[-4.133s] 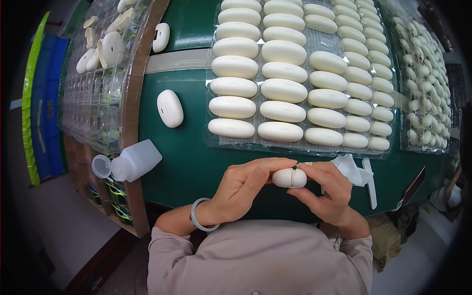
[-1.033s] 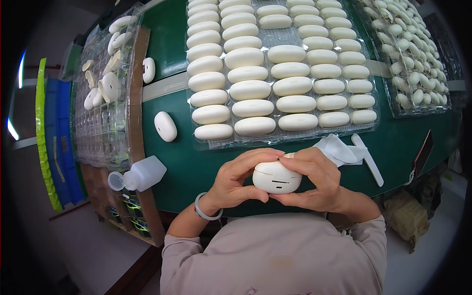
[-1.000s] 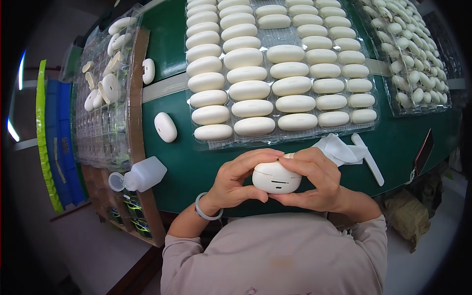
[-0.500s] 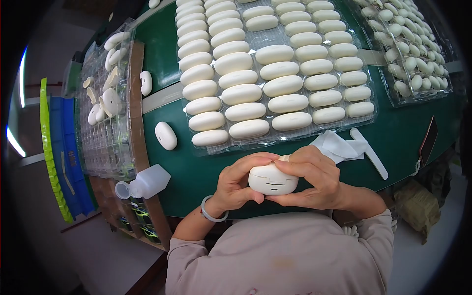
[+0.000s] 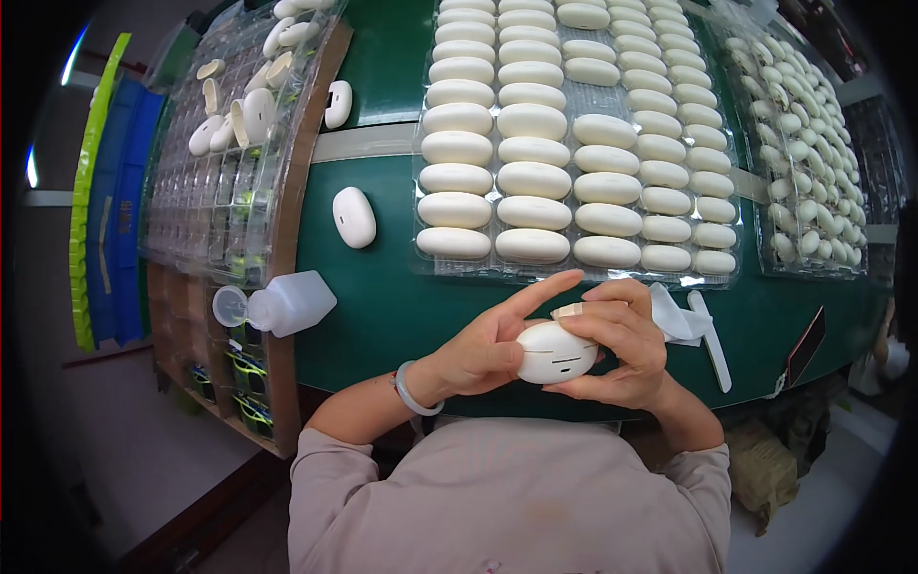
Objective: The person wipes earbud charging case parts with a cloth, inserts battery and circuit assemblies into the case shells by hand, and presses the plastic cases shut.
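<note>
One white case [image 5: 553, 358] near the clear tray [image 5: 598, 99] is grasped by the right hand [image 5: 626, 346], probably for steadiness, while the left hand [image 5: 481, 352] touches it by thumb, forefinger extended, other fingers unclear.

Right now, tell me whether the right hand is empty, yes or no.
No: the right hand grips the white case, its fingers over the top and its thumb along the lower edge.
</note>
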Demonstrator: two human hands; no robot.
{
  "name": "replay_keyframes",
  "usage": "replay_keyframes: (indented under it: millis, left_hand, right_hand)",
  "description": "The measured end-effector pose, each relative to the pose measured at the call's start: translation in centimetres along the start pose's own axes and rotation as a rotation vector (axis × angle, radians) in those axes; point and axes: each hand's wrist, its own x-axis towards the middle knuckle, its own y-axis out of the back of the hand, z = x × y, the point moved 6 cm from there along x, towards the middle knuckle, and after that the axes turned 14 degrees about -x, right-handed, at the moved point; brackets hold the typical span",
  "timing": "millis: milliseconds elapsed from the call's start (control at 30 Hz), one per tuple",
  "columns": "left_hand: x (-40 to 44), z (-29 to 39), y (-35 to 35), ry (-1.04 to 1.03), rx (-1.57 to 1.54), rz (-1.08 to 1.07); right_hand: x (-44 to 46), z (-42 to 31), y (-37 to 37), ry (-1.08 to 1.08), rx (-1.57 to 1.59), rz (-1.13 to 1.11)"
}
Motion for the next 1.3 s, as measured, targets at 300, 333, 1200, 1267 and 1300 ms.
replay_keyframes:
  millis: [300,333,1200,1267,1300]
  left_hand:
    - [-0.3,0.3,-0.3,-0.134,-0.033,-0.040]
    - [-0.4,0.5,-0.3,-0.155,-0.022,-0.057]
    - [4.8,5.8,-5.9,-0.409,0.668,0.185]
    - [4.7,5.7,-5.9,-0.496,0.831,0.144]
    - [4.6,5.5,-5.6,-0.525,0.845,0.144]
  right_hand:
    - [2.5,-4.6,-1.0,0.337,-0.437,0.252]
    - [2.7,-4.3,-1.5,0.349,-0.444,0.269]
    - [4.8,2.0,-3.2,-0.815,1.118,-0.089]
    - [4.7,1.8,-3.2,-0.755,1.092,-0.109]
    - [4.6,1.8,-3.2,-0.743,1.094,-0.121]
